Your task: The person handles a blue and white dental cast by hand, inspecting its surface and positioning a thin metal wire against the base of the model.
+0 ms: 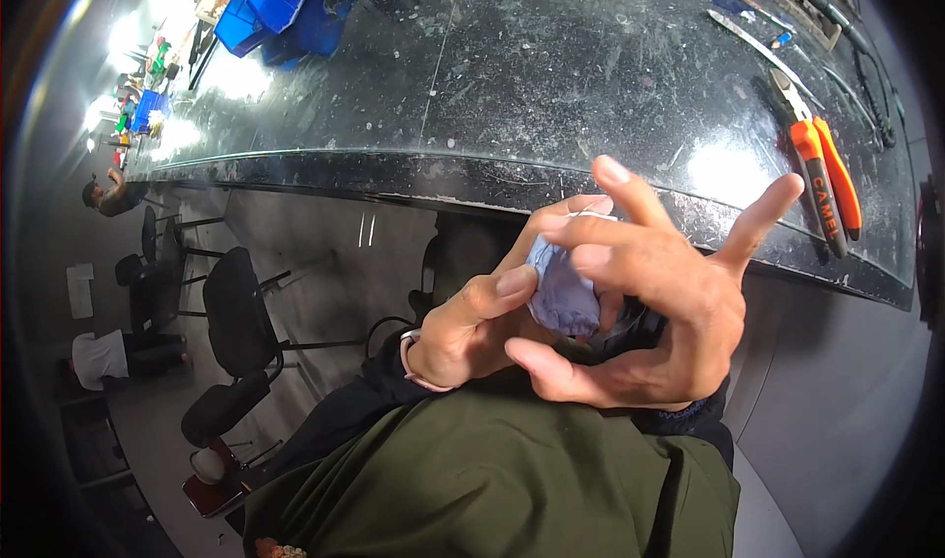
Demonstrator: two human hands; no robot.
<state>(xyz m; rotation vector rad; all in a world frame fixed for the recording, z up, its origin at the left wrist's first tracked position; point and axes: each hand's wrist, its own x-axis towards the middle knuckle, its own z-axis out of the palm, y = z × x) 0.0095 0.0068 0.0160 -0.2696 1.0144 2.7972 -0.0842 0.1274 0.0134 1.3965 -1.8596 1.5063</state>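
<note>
Black, scuffed workbench (532, 86) fills my view ahead, with orange-and-dark-handled metal pliers (827, 179) lying on it. At its near edge, the left hand (458, 327) pinches a crumpled pale-blue, cloth-like bundle (564, 300); the right hand (679, 292) is loosely spread beside it. It's already wadded; what remains, I can't tell.
</note>
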